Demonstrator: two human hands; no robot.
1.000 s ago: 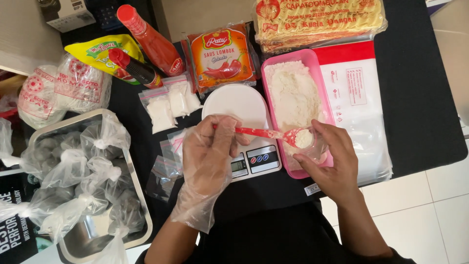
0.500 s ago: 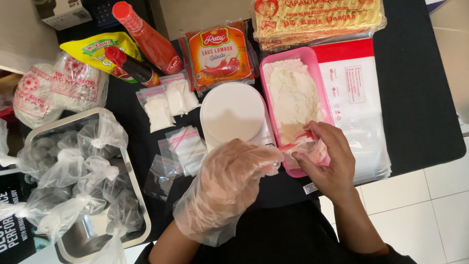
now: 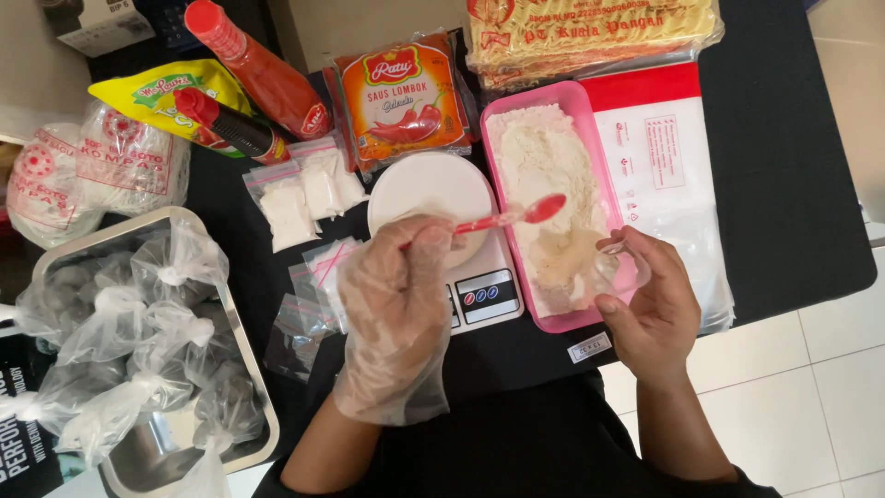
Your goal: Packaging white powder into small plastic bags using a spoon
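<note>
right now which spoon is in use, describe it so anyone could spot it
Start at the pink tray of white flour beside the kitchen scale. The spoon hovers over the tray's left edge, held by the gloved left hand. It is the only red plastic utensil there.

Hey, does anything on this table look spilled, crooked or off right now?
Nothing looks spilled. One oddity: only the left hand, holding the red spoon, wears a loose plastic glove; the right hand is bare.
</note>
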